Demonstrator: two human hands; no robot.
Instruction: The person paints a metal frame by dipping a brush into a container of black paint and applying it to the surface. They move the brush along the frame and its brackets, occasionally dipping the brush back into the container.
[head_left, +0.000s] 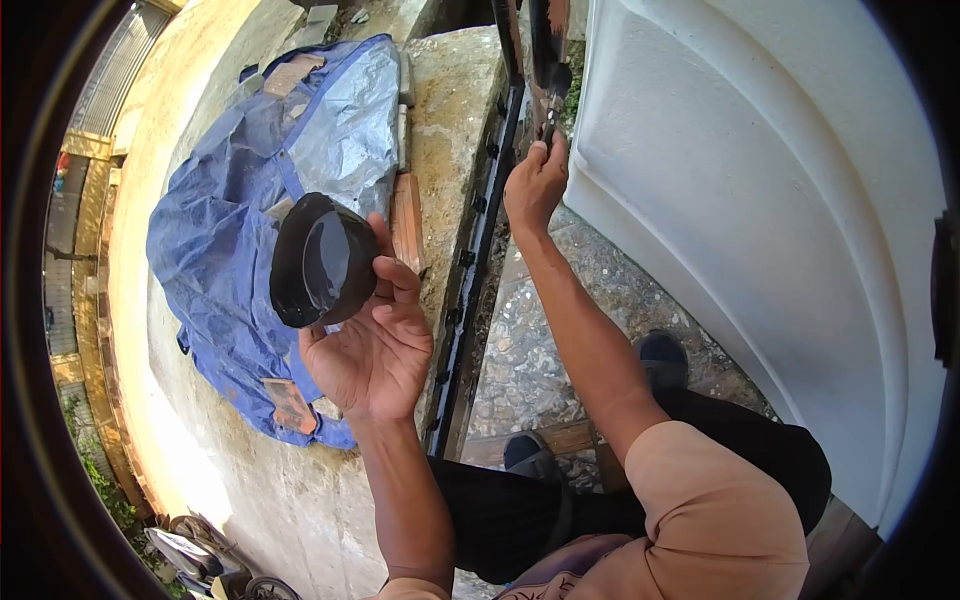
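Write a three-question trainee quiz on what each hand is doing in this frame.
1. True or false: the left hand holds a round black bowl of dark liquid.
2. What does the right hand grip? A) a dark paintbrush raised against the black metal rail B) a hammer C) a rope
3. What covers the concrete ledge behind the bowl?

Key:
1. True.
2. A.
3. A crumpled blue plastic tarp, weighted with bricks.
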